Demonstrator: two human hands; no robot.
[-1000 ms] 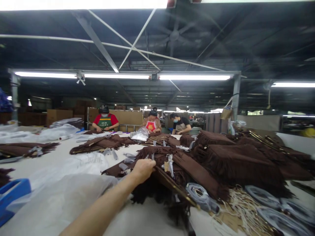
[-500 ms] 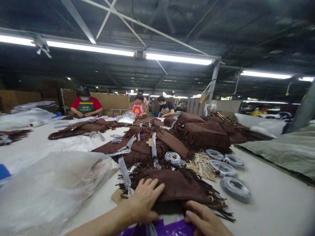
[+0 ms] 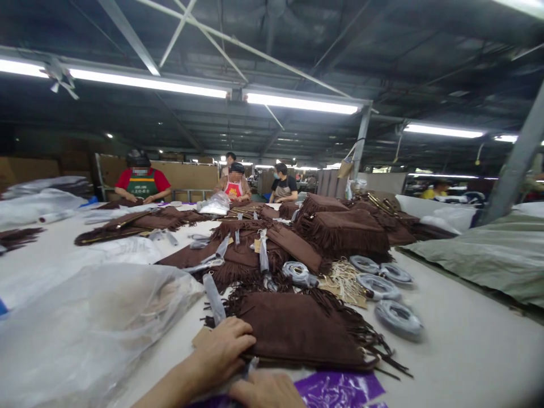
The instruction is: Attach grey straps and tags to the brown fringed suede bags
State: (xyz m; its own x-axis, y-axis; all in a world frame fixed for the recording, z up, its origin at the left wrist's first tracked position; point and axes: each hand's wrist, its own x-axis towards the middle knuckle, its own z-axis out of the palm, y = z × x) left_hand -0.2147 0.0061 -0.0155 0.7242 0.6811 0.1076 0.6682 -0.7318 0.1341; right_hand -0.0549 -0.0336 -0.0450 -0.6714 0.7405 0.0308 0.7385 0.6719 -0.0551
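A brown fringed suede bag (image 3: 297, 328) lies flat on the white table (image 3: 463, 357) in front of me. My left hand (image 3: 225, 345) is at the bag's left edge, fingers bent together beside a plastic-wrapped strip (image 3: 213, 299); what it grips is hidden. Lower down, my right hand (image 3: 267, 391) is close to the left one, partly cut off by the frame's bottom, its fingertips out of clear sight. Purple plastic (image 3: 342, 388) shows under the bag's near edge, to the right of my right hand.
Piles of brown fringed bags (image 3: 348, 232) fill the middle. Wrapped coils (image 3: 398, 319) and pale strings (image 3: 344, 282) lie right of centre. A large clear plastic bag (image 3: 93, 323) covers the left. Several people work beyond, one in a green apron (image 3: 142, 184). Greenish sheeting (image 3: 480, 249) lies right.
My left hand has shifted left off the bag's top to its edge. My right hand has moved left toward it. The bag now lies flatter, and more purple plastic shows at right.
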